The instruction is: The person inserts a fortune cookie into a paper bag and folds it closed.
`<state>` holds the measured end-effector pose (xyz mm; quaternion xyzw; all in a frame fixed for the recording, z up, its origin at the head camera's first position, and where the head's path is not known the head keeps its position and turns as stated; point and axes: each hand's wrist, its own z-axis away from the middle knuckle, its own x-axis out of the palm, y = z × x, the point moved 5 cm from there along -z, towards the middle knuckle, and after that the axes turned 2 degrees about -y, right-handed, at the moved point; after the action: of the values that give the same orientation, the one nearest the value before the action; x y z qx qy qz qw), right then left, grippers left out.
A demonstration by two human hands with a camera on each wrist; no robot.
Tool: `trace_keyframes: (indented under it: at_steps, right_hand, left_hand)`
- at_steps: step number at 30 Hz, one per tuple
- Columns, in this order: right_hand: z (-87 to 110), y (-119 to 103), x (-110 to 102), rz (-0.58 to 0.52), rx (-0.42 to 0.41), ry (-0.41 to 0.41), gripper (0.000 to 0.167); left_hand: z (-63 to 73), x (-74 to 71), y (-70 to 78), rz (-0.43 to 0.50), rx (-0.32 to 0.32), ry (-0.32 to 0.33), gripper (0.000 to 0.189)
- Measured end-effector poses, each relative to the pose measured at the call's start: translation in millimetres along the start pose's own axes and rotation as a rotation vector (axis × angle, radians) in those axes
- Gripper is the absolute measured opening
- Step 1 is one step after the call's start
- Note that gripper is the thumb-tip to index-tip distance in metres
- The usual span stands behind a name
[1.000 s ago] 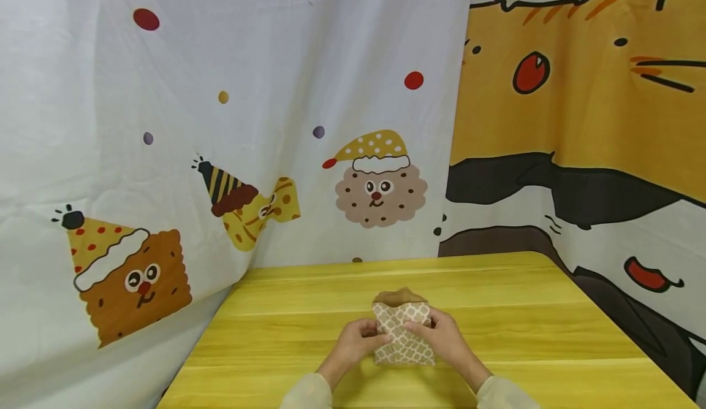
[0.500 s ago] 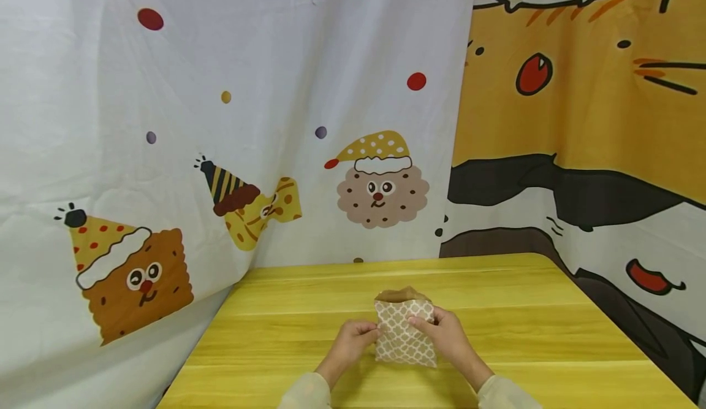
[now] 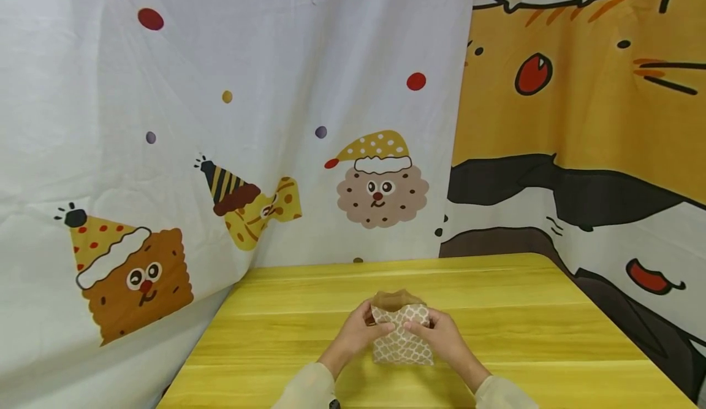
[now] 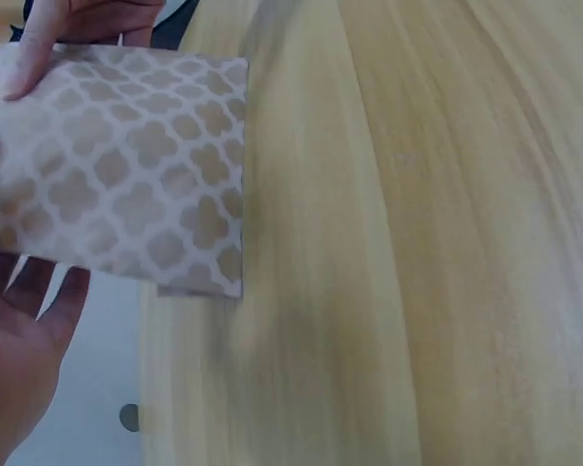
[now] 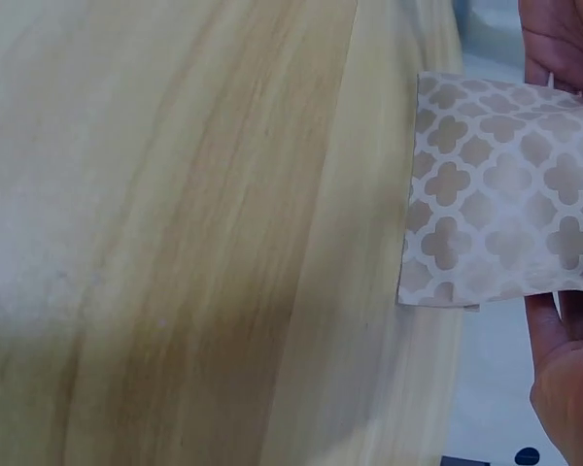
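Note:
A small brown paper bag [image 3: 402, 346] with a white lattice print is held above the table, its mouth spread at the top and plain brown paper showing inside. My left hand [image 3: 355, 330] grips its left edge near the mouth, thumb on the printed front and fingers behind. On the opposite edge, my right hand [image 3: 441, 333] grips the same way, with its thumb also on the front. Both wrist views show the bag [image 4: 126, 175] between the two hands, its bottom end off the wood. Whether anything is in the bag cannot be seen.
The yellow wood-grain table [image 3: 287, 323] spreads under the hands. Behind it hangs a white curtain [image 3: 265, 59] with cartoon treats, and an orange cartoon cloth [image 3: 584, 108] hangs on the right.
My left hand has shifted up and inward along the bag's left edge, its thumb now further over the front. The bag's mouth has spread wider, its front edge dipping. My right hand stays gripping.

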<state>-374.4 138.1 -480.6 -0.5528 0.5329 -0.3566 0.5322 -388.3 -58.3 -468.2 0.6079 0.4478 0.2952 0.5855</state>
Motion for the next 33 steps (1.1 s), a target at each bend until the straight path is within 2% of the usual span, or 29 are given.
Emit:
trace_keyframes:
  at_steps: [4, 10, 14, 16, 19, 22, 24, 29, 33]
  right_hand:
    - [-0.8, -4, 0, 0.021, -0.019, -0.005, 0.035]
    - [-4.8, -11, -5, 0.064, -0.01, 0.067, 0.033]
    - [-5.7, -11, -7, 0.06, 0.009, 0.109, 0.026]
    - [-6.0, -12, -8, 0.059, 0.007, 0.129, 0.028]
    - [-6.7, -12, -10, 0.076, -0.001, 0.164, 0.039]
    - [-7.8, -12, -11, 0.087, -0.01, 0.184, 0.04]
    - [-8.7, -11, -12, 0.085, -0.018, 0.183, 0.039]
    - [-9.9, -11, -14, 0.083, -0.004, 0.142, 0.036]
    - [-10.7, -14, -15, 0.125, -0.008, 0.088, 0.024]
  left_hand:
    - [-2.3, -0.1, 2.1, -0.015, 0.021, 0.024, 0.042]
    - [-3.8, 1.7, 5.8, -0.027, 0.015, 0.028, 0.05]
    - [-4.7, 1.3, 6.5, -0.041, 0.022, 0.077, 0.037]
    - [-5.0, -0.1, 6.3, -0.048, 0.037, 0.108, 0.031]
    - [-5.8, -2.2, 3.6, 0.001, 0.038, 0.125, 0.024]
    - [-5.7, -4.2, 1.3, 0.054, 0.029, 0.116, 0.023]
    - [-5.3, -5.4, 0.9, 0.07, 0.025, 0.107, 0.024]
    - [-4.2, -9.1, 3.9, 0.026, 0.031, 0.091, 0.026]
    - [-4.4, -11.8, 6.9, 0.003, 0.045, 0.088, 0.024]
